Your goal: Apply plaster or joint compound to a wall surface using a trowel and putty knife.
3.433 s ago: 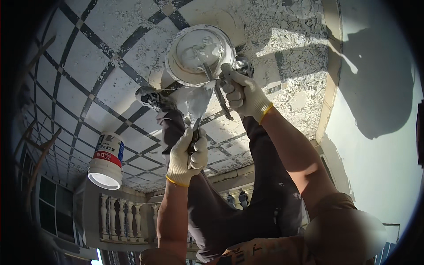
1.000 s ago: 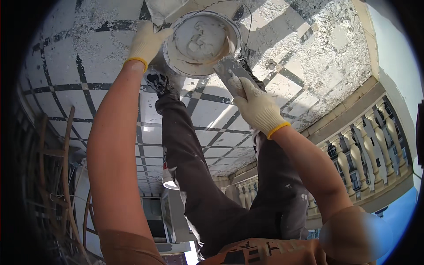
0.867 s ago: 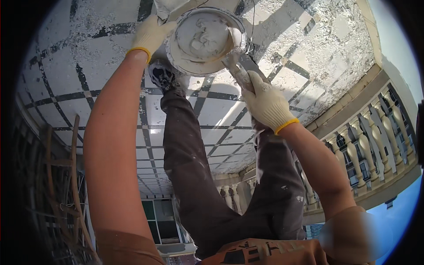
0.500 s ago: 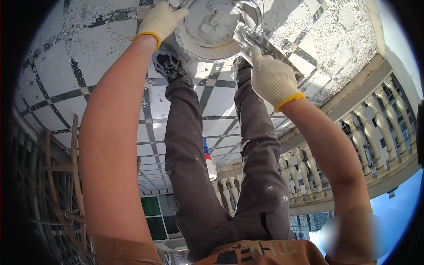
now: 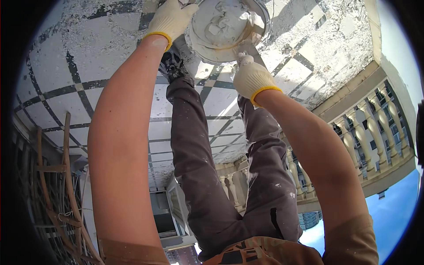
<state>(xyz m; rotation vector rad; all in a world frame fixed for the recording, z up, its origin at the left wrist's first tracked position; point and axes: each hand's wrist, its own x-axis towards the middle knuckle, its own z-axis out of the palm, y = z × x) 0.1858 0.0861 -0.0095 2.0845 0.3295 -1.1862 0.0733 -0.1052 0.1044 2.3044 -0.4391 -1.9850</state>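
While the right hand (image 5: 255,81) grips a flat grey blade (image 5: 253,50) at the near rim of the bucket (image 5: 213,55), this reads as a loading or scraping step. Next move calls for a steady blade angle so no paste (image 5: 226,25) drops. Paste sits in the bucket, just beyond the right-hand grip. Left hand (image 5: 171,20) beside the rim; can't tell its hold.

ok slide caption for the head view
Gloved left hand beside a bucket of pale paste, gloved right hand gripping a trowel, tiled floor below.
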